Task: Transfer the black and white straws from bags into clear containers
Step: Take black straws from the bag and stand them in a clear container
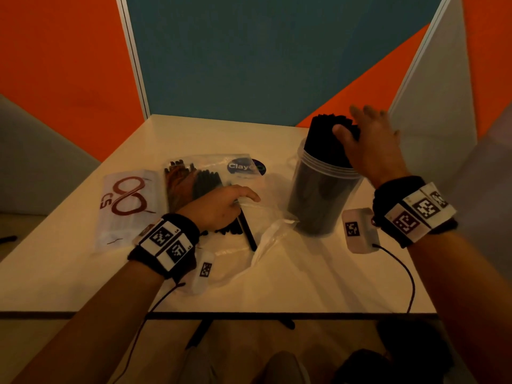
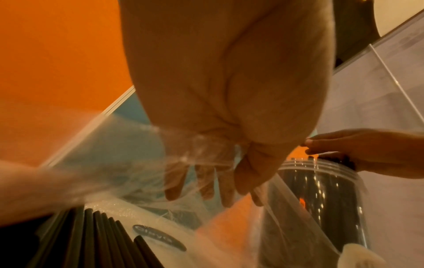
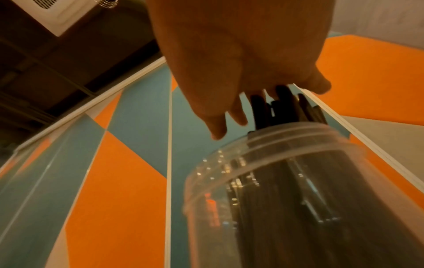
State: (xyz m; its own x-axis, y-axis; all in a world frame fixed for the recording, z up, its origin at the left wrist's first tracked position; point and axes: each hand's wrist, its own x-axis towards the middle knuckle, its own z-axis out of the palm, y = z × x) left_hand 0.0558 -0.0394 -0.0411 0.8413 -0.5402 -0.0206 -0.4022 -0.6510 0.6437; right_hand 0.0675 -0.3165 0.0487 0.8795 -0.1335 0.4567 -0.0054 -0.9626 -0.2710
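A clear round container (image 1: 318,195) stands at the right of the table, packed with upright black straws (image 1: 324,137) that stick out above its rim. My right hand (image 1: 368,139) lies on their tops with straight fingers, thumb against the bundle's near side. From the right wrist, the hand (image 3: 241,108) covers the straw ends (image 3: 282,107) above the container (image 3: 298,199). A clear bag (image 1: 221,167) with a dark round label lies mid-table and holds black straws (image 1: 205,181). My left hand (image 1: 241,200) is at its mouth; its fingers (image 2: 206,181) show straight through the film, above the straws (image 2: 96,235).
A second flat bag (image 1: 127,203) with a red logo lies left of the clear bag. Orange and teal panels wall the table at the back, and a white partition (image 1: 432,106) stands close behind the container. A cable (image 1: 407,273) trails to the table's front edge (image 1: 249,314).
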